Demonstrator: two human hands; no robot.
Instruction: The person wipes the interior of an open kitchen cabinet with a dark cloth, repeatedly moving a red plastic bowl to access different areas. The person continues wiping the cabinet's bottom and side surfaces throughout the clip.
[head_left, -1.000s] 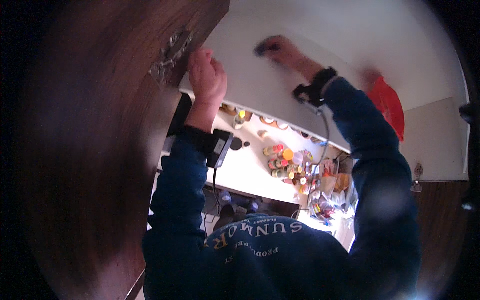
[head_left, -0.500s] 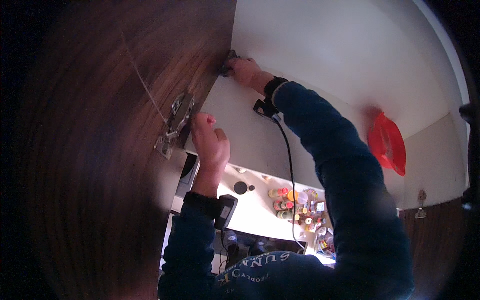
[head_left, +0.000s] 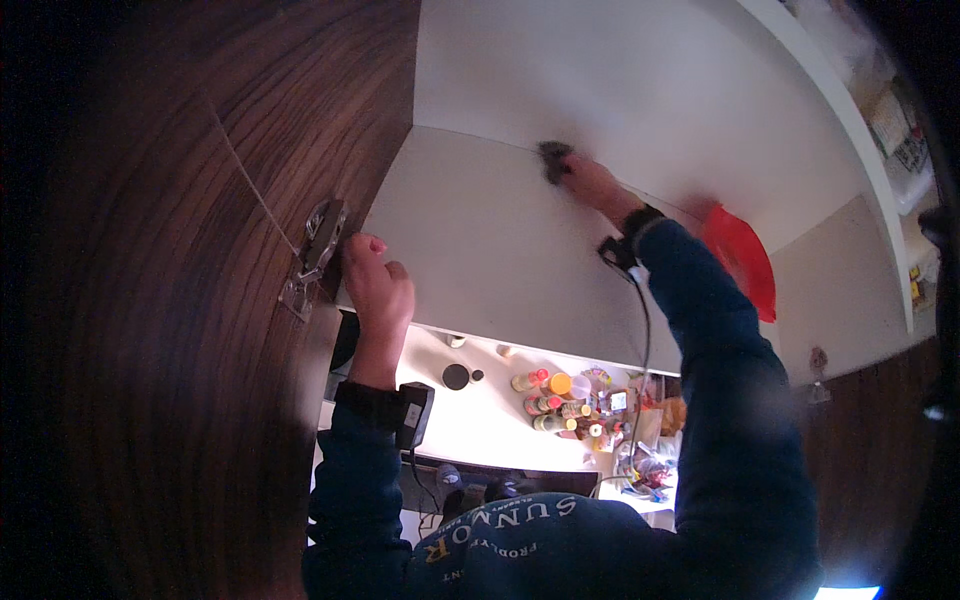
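Note:
My right hand (head_left: 592,187) is closed on a small dark crumpled cloth (head_left: 553,162). It presses the cloth at the seam where the pale cabinet panels (head_left: 480,220) meet. Blur hides the cloth's exact kind. My left hand (head_left: 380,295) is curled beside the metal hinge (head_left: 322,240) on the dark wood-grain door (head_left: 210,300), by the panel's near left corner. Whatever its fingers may hold is hidden. Each wrist wears a dark band with a small black box and a cable.
A red plastic piece (head_left: 740,260) stands at the cabinet's right side, close to my right forearm. Below the panel is a lit white counter (head_left: 450,420) with several seasoning bottles (head_left: 548,404) and a black round lid (head_left: 456,377). Another hinge (head_left: 818,375) sits at the right.
My right hand has moved right along the seam with the cloth, away from the left corner. My left hand stays by the hinge. The view has shifted rightward.

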